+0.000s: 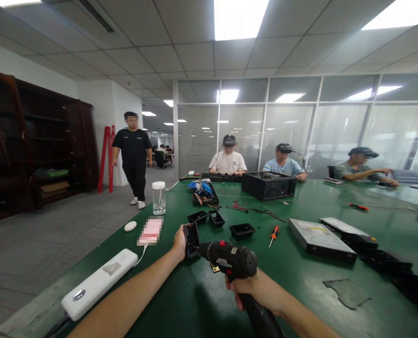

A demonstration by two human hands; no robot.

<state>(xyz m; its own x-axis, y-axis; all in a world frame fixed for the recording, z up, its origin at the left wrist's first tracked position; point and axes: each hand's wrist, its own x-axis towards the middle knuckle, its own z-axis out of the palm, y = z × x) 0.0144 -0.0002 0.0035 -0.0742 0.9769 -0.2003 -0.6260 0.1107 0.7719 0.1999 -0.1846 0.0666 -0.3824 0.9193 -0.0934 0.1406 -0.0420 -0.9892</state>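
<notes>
My left hand [180, 243] is closed around the left edge of a small black plastic box [192, 240], tilted up over the green table [180, 300]. In my right hand [253, 287] is a black cordless drill [231, 258], gripped by its handle. The drill points left, and its front end reaches the box's opening; I cannot tell whether the bit touches the box. Similar black trays lie just beyond: one tray [198, 216], a second tray [216, 218] and a third tray [242, 231].
An orange screwdriver [274, 235], an optical drive [321, 239] and a broken sheet piece [347, 292] lie to the right. A power strip [99, 284], phone [150, 232] and jar [158, 198] are left. Farther back stands a computer case [268, 185]. Several people are around; one person [133, 157] stands.
</notes>
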